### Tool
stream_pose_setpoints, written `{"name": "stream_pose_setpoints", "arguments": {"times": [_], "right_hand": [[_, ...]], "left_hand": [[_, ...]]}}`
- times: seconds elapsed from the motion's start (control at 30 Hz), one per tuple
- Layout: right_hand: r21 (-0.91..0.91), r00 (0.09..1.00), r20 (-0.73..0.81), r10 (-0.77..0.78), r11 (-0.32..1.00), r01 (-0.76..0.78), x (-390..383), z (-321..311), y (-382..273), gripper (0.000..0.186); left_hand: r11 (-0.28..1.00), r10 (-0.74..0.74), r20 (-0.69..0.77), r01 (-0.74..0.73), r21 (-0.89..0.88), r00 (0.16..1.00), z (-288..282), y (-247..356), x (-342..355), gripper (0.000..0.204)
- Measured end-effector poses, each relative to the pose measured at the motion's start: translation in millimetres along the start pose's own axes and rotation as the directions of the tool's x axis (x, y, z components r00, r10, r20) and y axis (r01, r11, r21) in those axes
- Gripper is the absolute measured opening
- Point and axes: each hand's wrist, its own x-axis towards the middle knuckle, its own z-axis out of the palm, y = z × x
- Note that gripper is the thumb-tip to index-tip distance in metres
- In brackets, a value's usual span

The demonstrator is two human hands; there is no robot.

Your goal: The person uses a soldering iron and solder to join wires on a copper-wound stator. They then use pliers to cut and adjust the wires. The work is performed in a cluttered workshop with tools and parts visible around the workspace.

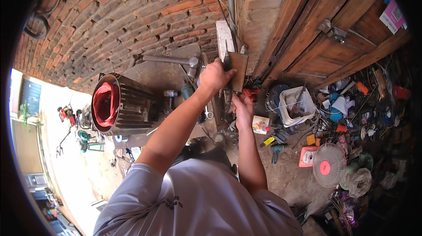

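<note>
My left hand is closed at the left edge of a flat brown rectangular plate, its thumb lying against the plate. A dark, narrow piece stands beside those fingers; what it belongs to is unclear. Just below the plate, the fingers of my right hand are pinched together near its lower end. Whatever they hold is too small or hidden to make out. Behind the plate a whitish, worn board leans upward near the wall.
On the workbench at left are a ribbed motor housing with red material inside, a hammer, a green power tool and a wrench. Rightward stand a white bin, a fan and a wooden door.
</note>
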Motion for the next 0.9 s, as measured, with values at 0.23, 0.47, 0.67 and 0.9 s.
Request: {"name": "stream_pose_setpoints", "arguments": {"times": [0.23,0.47,0.67,0.9], "right_hand": [[-0.176,0.999,0.004,0.039,0.984,-0.037,-4.3,-24.8,-23.6,0.023],[-0.452,0.893,0.121,-0.433,0.777,0.438,66.8,-19.0,-65.8,0.031],[-0.886,0.896,0.42,-0.144,0.146,0.439,137.0,31.1,-139.2,0.045],[-0.934,0.913,0.358,0.197,0.077,0.35,159.5,50.4,-153.8,0.047]], "left_hand": [[0.999,-0.006,-0.015,0.005,-0.039,1.0,-3.7,9.4,-10.1,0.066],[0.996,-0.032,-0.023,0.031,-0.078,0.999,1.0,3.6,-19.0,0.066],[0.982,-0.026,-0.123,0.002,-0.189,0.992,17.1,-4.6,-29.3,0.053],[0.968,-0.052,-0.022,0.045,-0.246,0.998,12.6,1.4,-29.9,0.049]]}}
